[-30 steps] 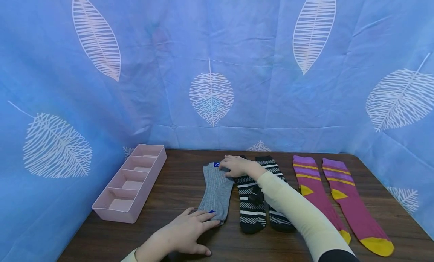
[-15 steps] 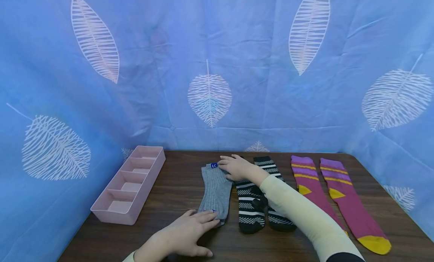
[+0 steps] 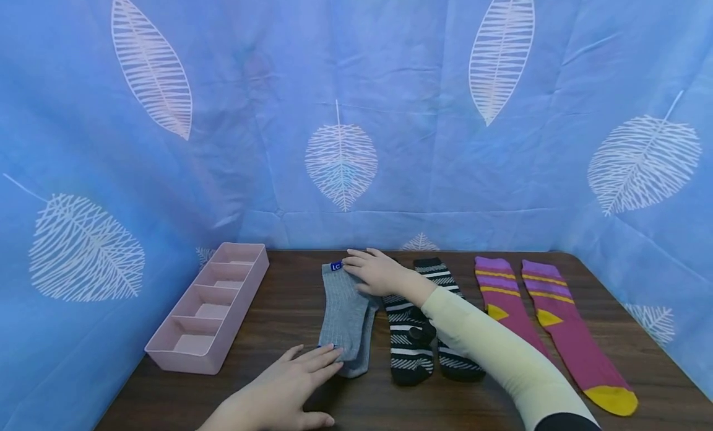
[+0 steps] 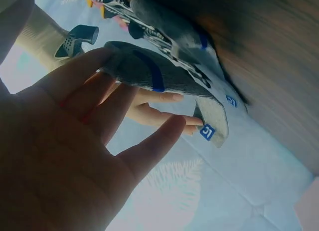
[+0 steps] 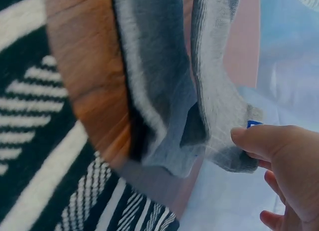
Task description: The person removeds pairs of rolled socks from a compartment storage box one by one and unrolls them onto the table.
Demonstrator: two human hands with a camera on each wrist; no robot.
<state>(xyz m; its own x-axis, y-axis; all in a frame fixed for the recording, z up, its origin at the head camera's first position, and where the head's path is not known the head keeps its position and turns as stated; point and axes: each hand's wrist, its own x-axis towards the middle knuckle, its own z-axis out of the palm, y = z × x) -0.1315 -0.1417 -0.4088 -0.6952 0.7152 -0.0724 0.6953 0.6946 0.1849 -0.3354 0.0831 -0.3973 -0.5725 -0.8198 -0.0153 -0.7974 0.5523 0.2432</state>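
My right hand (image 3: 384, 274) pinches the cuff of a grey ribbed sock (image 3: 341, 313) beside its blue label; thumb and fingers meet on the cuff in the right wrist view. This sock is raised and apart from a second grey sock (image 5: 154, 76), which lies on the table below and to its right. At the raised sock's near end, my left hand (image 3: 284, 381) touches it with nearly straight fingertips, the thumb spread away. In the left wrist view, the raised sock (image 4: 149, 74) stretches between both hands.
Black-and-white striped socks (image 3: 411, 350) lie under my right forearm. Further right are purple-and-maroon socks (image 3: 585, 344) with yellow toes. A pink organizer box (image 3: 192, 363) with several compartments stands at the left on the wooden table (image 3: 295, 282). A blue leaf-print cloth (image 3: 423, 171) hangs behind.
The upper grey sock has come away from the lower one and shifted left, its cuff in my right hand. My left hand has moved slightly left with the sock's near end.
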